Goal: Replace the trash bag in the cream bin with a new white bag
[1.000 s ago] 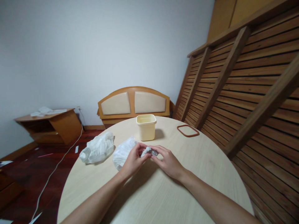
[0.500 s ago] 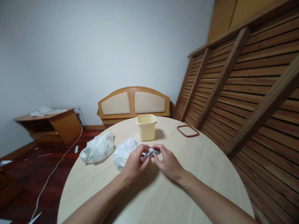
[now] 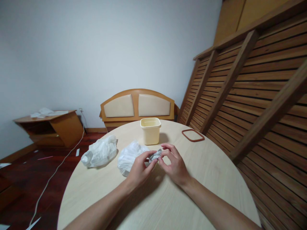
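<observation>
Both my hands meet over the middle of the round pale wooden table [image 3: 182, 198]. My left hand [image 3: 140, 167] and my right hand [image 3: 174, 163] pinch a small crumpled grey-white wad [image 3: 155, 155] between their fingertips, just above the tabletop. Directly left of the hands lies a crumpled white plastic bag [image 3: 129, 155], partly hidden by my left hand. A second white plastic bag [image 3: 99, 155] lies further left near the table's edge. Beyond the hands stands an open cream plastic container [image 3: 150, 130].
A reddish-brown rectangular ring [image 3: 193, 135] lies on the table at the far right. A slatted wooden bed frame [image 3: 251, 95] leans along the right. Behind the table stand a padded headboard [image 3: 137, 105] and a low wooden cabinet [image 3: 51, 127]; a white cable [image 3: 55, 174] runs across the floor.
The wad has been worked smaller between my fingertips, and my right fingers have lifted and curled over it. Both hands have shifted slightly to the right.
</observation>
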Available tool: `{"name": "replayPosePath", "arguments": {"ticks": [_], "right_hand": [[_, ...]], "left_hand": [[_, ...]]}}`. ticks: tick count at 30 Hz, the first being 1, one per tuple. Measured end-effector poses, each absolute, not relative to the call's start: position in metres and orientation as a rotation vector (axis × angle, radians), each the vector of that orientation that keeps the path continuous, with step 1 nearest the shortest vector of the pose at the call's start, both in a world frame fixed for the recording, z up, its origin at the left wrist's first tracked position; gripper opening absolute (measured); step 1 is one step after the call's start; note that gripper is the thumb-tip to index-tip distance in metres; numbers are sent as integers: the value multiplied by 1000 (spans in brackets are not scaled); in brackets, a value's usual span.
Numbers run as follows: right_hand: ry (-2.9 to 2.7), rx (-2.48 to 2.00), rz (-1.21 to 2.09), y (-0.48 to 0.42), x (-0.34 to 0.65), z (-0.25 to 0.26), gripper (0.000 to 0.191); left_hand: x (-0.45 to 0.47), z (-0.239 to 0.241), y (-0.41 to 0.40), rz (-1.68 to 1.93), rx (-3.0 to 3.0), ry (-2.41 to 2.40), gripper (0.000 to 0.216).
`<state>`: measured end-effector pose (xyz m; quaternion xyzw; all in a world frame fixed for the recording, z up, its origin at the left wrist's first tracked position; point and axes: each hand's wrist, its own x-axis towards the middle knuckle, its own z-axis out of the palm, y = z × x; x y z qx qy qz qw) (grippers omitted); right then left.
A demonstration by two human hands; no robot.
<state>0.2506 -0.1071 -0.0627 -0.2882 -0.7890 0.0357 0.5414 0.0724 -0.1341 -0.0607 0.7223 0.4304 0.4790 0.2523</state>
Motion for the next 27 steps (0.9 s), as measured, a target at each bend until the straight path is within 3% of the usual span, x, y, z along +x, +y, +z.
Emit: {"name": "replayPosePath", "arguments": {"ticks": [7,12,20,27], "right_hand": [[-1933,-739,-29,-109,251,-57,25],[-2030,-787,-63,-109,251,-57,22],[-2041,-813,109,-105,250,-61,15],[-1991,-875,379,-109,246,-59,24]], "left_hand": [[73,-60,-134,1343,1899,1187,34],[74,-60,-133,1354,1787,1209,34],[76,-63,-130,1391,1694,1189,31],[81,-63,-134,1427,1713,1196,24]]}}
